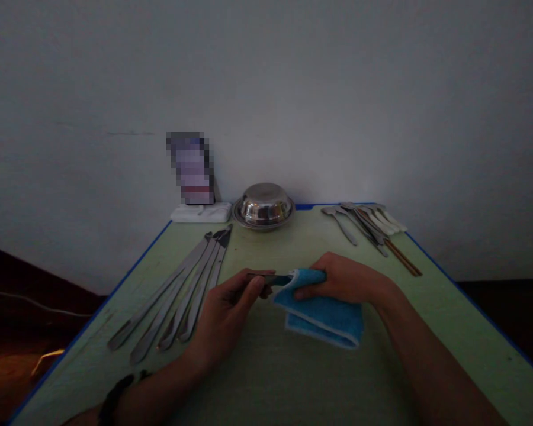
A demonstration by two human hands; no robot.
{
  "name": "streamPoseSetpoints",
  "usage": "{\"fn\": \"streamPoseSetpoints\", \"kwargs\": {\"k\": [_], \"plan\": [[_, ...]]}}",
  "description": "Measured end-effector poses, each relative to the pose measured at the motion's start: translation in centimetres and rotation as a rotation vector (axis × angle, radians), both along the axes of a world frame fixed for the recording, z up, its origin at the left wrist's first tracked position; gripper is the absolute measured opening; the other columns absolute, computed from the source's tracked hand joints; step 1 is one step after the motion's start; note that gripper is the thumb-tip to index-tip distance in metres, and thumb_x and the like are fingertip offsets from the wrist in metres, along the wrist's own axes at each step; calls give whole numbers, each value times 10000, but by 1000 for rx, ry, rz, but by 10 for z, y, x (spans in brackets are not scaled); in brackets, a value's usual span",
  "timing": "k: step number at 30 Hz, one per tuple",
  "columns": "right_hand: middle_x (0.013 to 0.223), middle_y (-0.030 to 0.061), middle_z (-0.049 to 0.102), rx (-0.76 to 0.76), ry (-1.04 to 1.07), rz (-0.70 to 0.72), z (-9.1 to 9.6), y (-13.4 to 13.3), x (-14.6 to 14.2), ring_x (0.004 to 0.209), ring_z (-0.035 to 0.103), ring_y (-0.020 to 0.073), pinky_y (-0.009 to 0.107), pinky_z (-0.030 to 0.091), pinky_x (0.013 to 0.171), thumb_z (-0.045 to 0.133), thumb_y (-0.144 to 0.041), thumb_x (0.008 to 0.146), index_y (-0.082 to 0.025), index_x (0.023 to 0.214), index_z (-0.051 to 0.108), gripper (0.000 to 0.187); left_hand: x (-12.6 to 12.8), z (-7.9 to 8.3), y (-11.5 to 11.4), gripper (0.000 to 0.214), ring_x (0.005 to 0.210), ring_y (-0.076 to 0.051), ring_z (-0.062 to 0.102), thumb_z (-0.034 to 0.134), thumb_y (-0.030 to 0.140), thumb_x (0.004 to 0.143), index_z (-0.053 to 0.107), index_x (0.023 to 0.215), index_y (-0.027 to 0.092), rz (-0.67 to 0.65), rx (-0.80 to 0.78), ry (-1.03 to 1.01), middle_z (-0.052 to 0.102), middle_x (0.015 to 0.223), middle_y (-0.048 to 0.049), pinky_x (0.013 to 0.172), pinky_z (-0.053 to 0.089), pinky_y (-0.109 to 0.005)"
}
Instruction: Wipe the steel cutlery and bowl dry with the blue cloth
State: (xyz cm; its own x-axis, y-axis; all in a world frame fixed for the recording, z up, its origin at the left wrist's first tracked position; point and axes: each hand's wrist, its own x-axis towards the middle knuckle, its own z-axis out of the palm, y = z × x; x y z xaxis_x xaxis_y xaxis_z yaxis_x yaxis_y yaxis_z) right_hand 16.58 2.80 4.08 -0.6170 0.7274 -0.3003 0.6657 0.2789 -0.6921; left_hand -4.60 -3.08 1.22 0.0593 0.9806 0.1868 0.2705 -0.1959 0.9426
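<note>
Here at mid-table my left hand (pixel 229 309) pinches one metal utensil (pixel 269 278), its length running left-right, tip pointing right into the one blue cloth (pixel 324 315) clasped by my right hand (pixel 347 278).

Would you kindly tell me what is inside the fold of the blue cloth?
A metal utensil, held by the left hand, runs into the blue cloth, which the right hand pinches around it. Its covered end is hidden, so its type is unclear.
</note>
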Motion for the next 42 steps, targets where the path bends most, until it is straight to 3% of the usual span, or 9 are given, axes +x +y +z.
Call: {"fn": "streamPoseSetpoints", "kwargs": {"k": [4,8,14,17,23,28,32,36,42], "plan": [[612,-2,592,-36,-7,-11,5,-1,2,527,506,103,204,375,464,549,-618,656,-166,714,679,474,-1,-4,-1,202,704,-139,557,500,288,851,672,899,192,27,-8,-83,603,685,8,683,417,-244],[665,20,643,-72,-49,-82,13,3,21,575,565,140,218,398,477,567,-611,646,-180,721,680,452,-3,-10,5,216,718,-134,528,520,327,838,669,915,192,112,-20,-364,586,693,1,695,407,-245],[540,7,575,11,-63,-250,12,9,51,482,505,107,211,355,426,568,-613,643,-164,587,627,456,-2,-10,15,208,650,-101,484,558,343,811,675,868,181,184,-3,-612,554,678,10,651,410,-220],[554,11,577,24,-72,-243,9,9,48,495,514,111,212,356,429,545,-638,648,-162,595,617,484,-3,-10,15,223,656,-104,490,580,361,792,678,861,173,187,-36,-561,553,670,8,643,412,-216],[640,9,619,15,-31,-68,7,9,34,557,545,123,221,382,489,500,-629,699,-177,691,622,468,-2,-15,14,297,736,-143,539,573,404,787,673,953,179,156,-193,-407,614,747,-22,662,438,-242],[684,25,631,117,-68,-327,8,12,57,593,565,140,233,391,510,442,-637,730,-175,736,615,493,-1,-16,15,320,889,-186,559,542,392,801,629,1068,239,93,-210,-241,625,1070,-65,734,455,-292],[746,75,648,247,-203,-441,1,18,65,674,593,181,269,407,586,398,-583,782,-162,695,604,476,-1,-12,12,270,755,-172,575,562,357,781,654,1008,243,70,-182,-141,655,958,-57,725,448,-289],[805,156,659,374,-392,-563,-11,26,50,751,615,233,299,405,633,353,-505,830,-119,773,634,482,0,-10,10,238,696,-180,578,593,334,747,674,956,256,58,-168,-109,667,887,-47,684,450,-288],[866,232,650,400,-384,-681,-22,31,33,841,616,293,335,405,678,334,-455,842,-62,840,640,498,0,-13,12,236,706,-193,585,594,331,740,669,953,261,28,-169,-85,665,893,-49,674,464,-304]]}}
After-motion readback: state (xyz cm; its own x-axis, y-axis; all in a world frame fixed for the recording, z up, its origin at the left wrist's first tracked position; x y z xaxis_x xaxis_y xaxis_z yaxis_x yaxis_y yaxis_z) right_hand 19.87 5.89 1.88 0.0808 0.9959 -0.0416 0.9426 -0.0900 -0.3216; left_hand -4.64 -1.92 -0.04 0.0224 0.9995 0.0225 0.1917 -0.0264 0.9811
